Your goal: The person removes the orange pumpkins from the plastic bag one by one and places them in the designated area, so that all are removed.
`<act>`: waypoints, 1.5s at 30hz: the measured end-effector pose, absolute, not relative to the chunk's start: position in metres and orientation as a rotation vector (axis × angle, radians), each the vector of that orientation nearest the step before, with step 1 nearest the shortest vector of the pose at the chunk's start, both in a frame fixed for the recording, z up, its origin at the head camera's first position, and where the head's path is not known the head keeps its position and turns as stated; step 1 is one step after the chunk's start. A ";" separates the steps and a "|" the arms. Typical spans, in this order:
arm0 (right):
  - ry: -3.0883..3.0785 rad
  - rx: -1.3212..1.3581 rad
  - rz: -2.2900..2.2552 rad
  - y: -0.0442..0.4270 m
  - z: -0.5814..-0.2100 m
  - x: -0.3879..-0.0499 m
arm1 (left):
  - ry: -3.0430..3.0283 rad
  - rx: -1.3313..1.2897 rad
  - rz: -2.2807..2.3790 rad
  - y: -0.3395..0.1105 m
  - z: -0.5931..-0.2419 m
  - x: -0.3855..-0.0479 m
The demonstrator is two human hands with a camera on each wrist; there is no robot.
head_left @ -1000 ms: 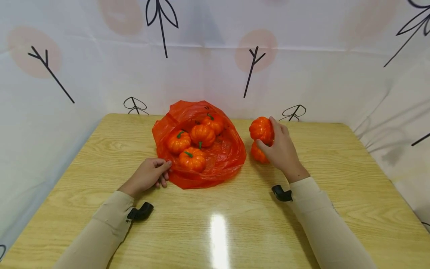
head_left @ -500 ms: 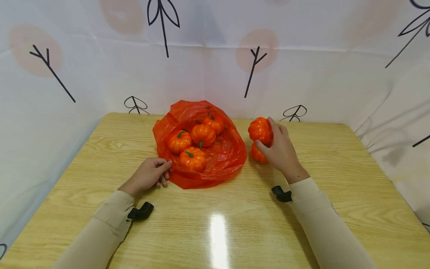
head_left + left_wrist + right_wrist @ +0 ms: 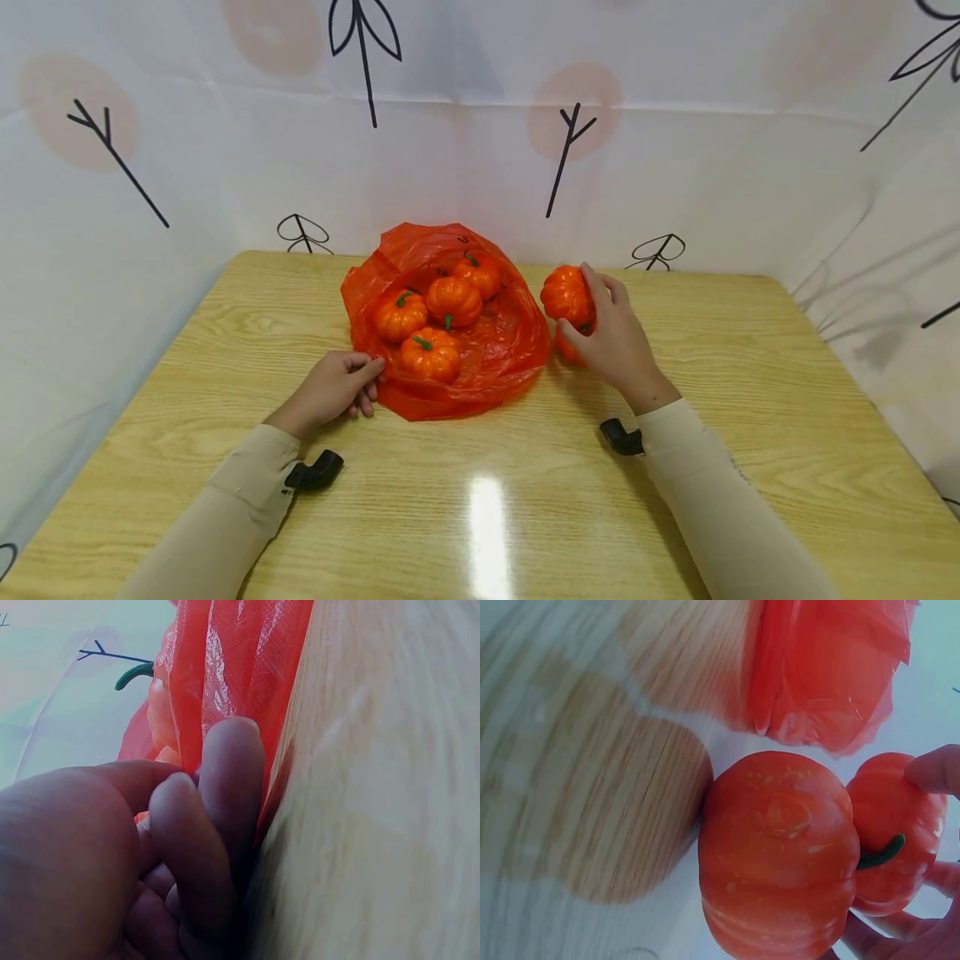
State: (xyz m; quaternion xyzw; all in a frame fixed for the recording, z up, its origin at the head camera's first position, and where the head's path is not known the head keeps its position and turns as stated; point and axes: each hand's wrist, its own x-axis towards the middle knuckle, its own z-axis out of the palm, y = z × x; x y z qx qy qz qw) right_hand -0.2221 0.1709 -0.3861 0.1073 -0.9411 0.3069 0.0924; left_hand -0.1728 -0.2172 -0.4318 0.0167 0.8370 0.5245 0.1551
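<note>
A red plastic bag point(image 3: 495, 358) lies open on the table with several small orange pumpkins inside, one of them point(image 3: 430, 356) near its front rim. My left hand point(image 3: 330, 390) pinches the bag's front left edge between thumb and fingers, also seen in the left wrist view at the bag's edge point(image 3: 232, 667). Right of the bag, my right hand point(image 3: 617, 342) grips an orange pumpkin point(image 3: 566, 294) with thumb and fingers. Another pumpkin point(image 3: 780, 855) touches the gripped one point(image 3: 892, 817) in the right wrist view; whether any fingers also hold it is hidden.
The wooden table point(image 3: 420, 517) reaches back to a white patterned cloth point(image 3: 465, 167). Both sleeves carry a black curved piece near the wrist, one on the left point(image 3: 315, 472) and one on the right point(image 3: 622, 437).
My right hand has shifted slightly left toward the bag, and both pumpkins by it have moved the same way. My left hand and the bag have stayed put.
</note>
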 end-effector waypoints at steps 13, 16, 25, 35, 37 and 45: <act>-2.783 0.413 0.962 0.165 -0.388 -0.219 | 2.400 0.048 1.493 -0.218 -0.434 -0.174; -2.785 0.407 0.958 0.165 -0.388 -0.217 | 2.401 0.058 1.497 -0.217 -0.433 -0.174; -2.771 0.358 0.964 0.169 -0.385 -0.220 | 2.406 0.074 1.501 -0.217 -0.431 -0.173; -2.782 0.228 0.952 0.183 -0.381 -0.225 | 2.406 0.075 1.500 -0.217 -0.431 -0.173; -2.794 0.203 0.958 0.186 -0.381 -0.226 | 2.404 0.068 1.501 -0.217 -0.431 -0.173; -2.834 0.093 0.987 0.197 -0.380 -0.230 | 2.397 0.061 1.505 -0.218 -0.432 -0.174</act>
